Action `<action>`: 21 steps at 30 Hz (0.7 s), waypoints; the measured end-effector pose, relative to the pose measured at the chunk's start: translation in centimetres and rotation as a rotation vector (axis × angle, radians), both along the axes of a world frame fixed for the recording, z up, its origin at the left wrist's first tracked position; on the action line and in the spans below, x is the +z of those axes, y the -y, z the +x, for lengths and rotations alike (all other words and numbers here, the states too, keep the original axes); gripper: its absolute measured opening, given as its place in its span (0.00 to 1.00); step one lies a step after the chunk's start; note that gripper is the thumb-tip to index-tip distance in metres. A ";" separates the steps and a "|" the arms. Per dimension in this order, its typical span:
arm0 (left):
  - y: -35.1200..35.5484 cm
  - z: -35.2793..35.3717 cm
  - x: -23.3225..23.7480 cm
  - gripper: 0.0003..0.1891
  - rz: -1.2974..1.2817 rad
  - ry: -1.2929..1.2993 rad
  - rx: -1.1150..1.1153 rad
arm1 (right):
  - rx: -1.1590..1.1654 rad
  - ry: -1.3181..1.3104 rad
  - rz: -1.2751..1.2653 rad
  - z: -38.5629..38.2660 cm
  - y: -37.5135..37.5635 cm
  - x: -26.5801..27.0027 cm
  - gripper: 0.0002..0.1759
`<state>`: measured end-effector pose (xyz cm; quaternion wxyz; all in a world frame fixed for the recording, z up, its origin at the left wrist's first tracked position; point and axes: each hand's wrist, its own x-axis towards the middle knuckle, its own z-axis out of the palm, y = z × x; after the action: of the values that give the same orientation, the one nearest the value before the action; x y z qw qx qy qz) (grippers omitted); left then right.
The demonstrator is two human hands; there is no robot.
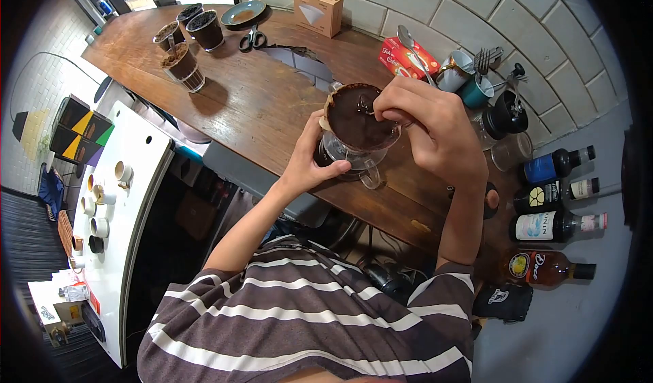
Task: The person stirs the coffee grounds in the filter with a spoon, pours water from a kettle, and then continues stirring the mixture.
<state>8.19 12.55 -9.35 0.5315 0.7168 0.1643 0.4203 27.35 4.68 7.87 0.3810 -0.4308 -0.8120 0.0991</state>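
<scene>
A coffee dripper (379,160) of clear glass, lined with a brown-stained paper filter (328,111), sits on a glass coffee server (371,177) near the table's front edge. Dark wet coffee (357,128) fills the filter. My left hand (309,160) wraps round the left side of the dripper and server, thumb in front. Above the coffee, my right hand (425,121) is closed in a pinch with its fingertips over the filter. A small glint shows at the fingertips; what they hold is mostly hidden. Behind that hand a metal spoon (407,37) sticks up, its lower end hidden.
Scissors (252,39), a blue plate (243,13) and several glasses of coffee grounds (182,67) stand farther left. A filter box (317,12), a red tea box (408,60) and cups with cutlery (476,90) line the wall. Bottles (544,226) stand at right.
</scene>
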 end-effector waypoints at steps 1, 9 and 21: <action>0.0 0.0 0.0 0.47 0.008 -0.007 0.003 | 0.004 -0.013 -0.004 0.1 0.0 0.1 0.15; -0.2 0.0 -0.4 0.46 0.055 -0.016 0.021 | -0.057 -0.138 0.207 0.6 0.6 1.0 0.14; -0.1 -0.1 -0.1 0.45 0.022 -0.035 0.013 | -0.011 -0.001 0.064 -0.3 -0.6 -0.6 0.09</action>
<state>8.07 12.68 -9.40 0.5181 0.7287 0.1735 0.4129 27.06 5.31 7.29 0.3955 -0.4229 -0.8122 0.0712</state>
